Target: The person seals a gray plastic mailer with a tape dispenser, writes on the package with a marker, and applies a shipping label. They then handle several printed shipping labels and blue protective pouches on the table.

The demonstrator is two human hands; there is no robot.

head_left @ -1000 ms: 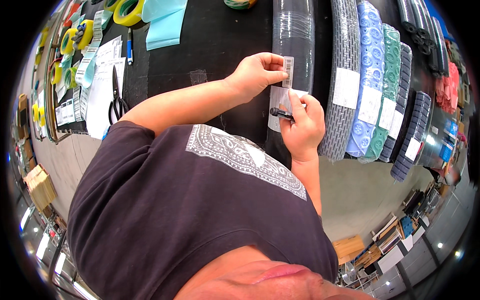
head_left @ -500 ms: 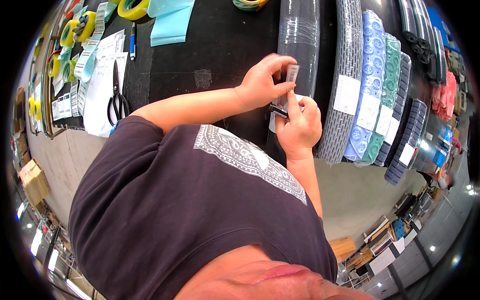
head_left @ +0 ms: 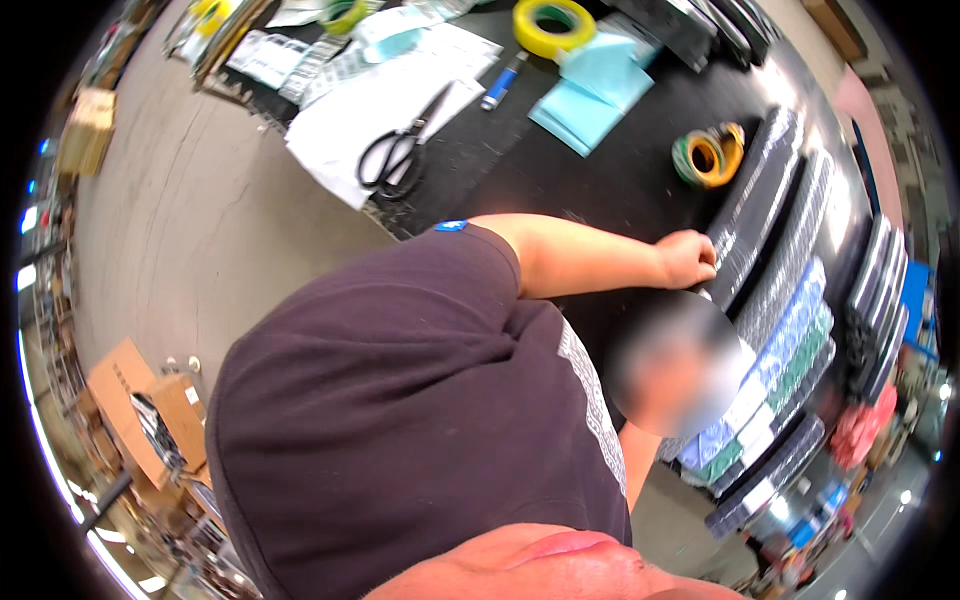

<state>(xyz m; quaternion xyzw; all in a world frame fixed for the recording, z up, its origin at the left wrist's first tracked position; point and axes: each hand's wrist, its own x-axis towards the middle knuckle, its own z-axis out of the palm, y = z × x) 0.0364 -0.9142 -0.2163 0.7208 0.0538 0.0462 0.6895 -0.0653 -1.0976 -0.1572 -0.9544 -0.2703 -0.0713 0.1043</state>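
My left hand (head_left: 688, 258) is closed, its fingers curled with the tips at the side of a black roll in clear plastic wrap (head_left: 752, 215). Whatever those fingers may hold is hidden. Closer to my body, my right hand (head_left: 672, 375) is smeared by a round blurred patch, so its fingers and anything in them do not show. It is by the near ends of the rolls. Next to the black roll lies a dark grey patterned roll (head_left: 795, 245), then a blue roll (head_left: 790, 330) and a green one (head_left: 790, 380), wrapped in plastic with white labels.
Tape rolls (head_left: 708, 158) stand beyond my left hand on the black table (head_left: 480, 175). Farther left are light blue sheets (head_left: 595, 95), a yellow tape roll (head_left: 553, 28), a blue pen (head_left: 505, 82), black scissors (head_left: 395, 155) and white papers (head_left: 350, 130). More black rolls (head_left: 875, 300) lie right.
The view has swung, so the table and rolls appear tilted. Half a second ago both hands were together at a small barcode label, with a small black object by the right hand; now my hands are apart.
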